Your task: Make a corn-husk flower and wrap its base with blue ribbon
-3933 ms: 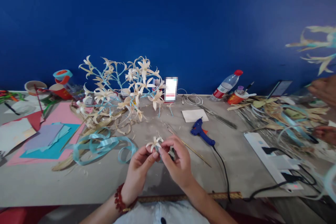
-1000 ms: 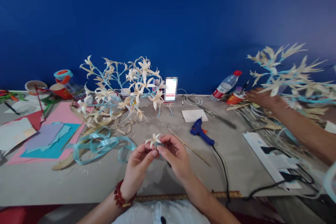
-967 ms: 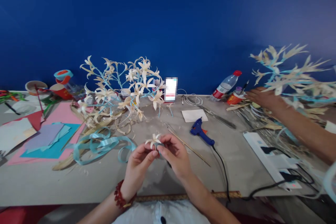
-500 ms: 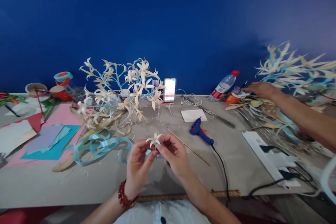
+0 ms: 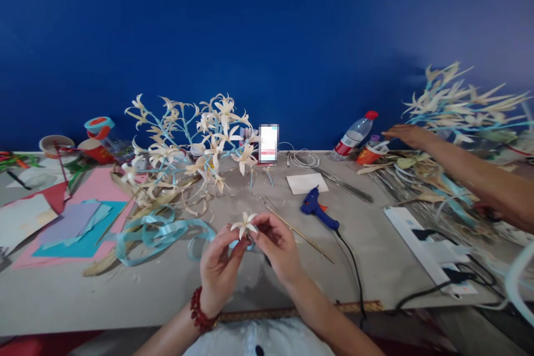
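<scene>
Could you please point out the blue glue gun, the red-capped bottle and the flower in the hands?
Blue glue gun point(image 5: 317, 211), head view: where body meets handle.
Red-capped bottle point(image 5: 352, 138), head view: side of its body.
Flower point(image 5: 244, 226), head view: petals at its centre.

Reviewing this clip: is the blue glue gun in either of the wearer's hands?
No, the blue glue gun lies on the table, while the left hand and right hand hold a small white flower.

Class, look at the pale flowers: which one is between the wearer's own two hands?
The single white flower, held by the left hand and right hand; the others cluster in the left spray and right spray.
</scene>
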`<control>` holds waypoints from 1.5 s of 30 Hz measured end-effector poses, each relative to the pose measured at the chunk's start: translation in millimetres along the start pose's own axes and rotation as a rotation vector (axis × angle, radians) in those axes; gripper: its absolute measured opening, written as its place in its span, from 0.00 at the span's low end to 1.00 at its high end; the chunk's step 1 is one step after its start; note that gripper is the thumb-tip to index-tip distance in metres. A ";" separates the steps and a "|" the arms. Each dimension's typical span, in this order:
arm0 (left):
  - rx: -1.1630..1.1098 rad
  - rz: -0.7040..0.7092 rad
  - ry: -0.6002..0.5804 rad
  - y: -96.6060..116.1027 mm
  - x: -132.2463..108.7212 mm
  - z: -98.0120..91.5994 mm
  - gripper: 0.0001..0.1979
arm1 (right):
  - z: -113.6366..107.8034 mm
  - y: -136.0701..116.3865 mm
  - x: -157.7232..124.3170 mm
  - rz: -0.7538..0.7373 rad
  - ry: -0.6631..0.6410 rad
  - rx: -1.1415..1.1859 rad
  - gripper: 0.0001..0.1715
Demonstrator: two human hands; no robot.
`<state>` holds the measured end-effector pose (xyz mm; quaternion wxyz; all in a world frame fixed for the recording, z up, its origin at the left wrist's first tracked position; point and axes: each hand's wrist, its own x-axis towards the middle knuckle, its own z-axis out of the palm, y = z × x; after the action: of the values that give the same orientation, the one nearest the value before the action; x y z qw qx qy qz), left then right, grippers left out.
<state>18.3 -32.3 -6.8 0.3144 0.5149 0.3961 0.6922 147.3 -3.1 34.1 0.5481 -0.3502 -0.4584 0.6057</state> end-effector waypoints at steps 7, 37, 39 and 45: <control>-0.081 -0.068 0.007 3.2 0.9 4.3 0.13 | -0.1 -1.0 -0.3 -0.003 -0.010 -0.007 0.10; -0.150 -0.389 -0.013 13.2 10.9 10.2 0.07 | -0.1 2.8 3.1 0.015 0.047 -0.002 0.13; -0.105 -0.335 0.013 13.4 10.3 11.2 0.09 | -0.4 3.2 3.8 0.008 0.056 -0.003 0.13; -0.001 -0.165 0.040 9.0 9.3 11.1 0.11 | -1.3 1.3 5.0 -0.020 0.042 -0.010 0.12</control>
<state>26.2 -26.4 7.1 0.3629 0.4665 0.4429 0.6742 147.3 2.0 32.9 0.5619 -0.3609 -0.4532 0.5905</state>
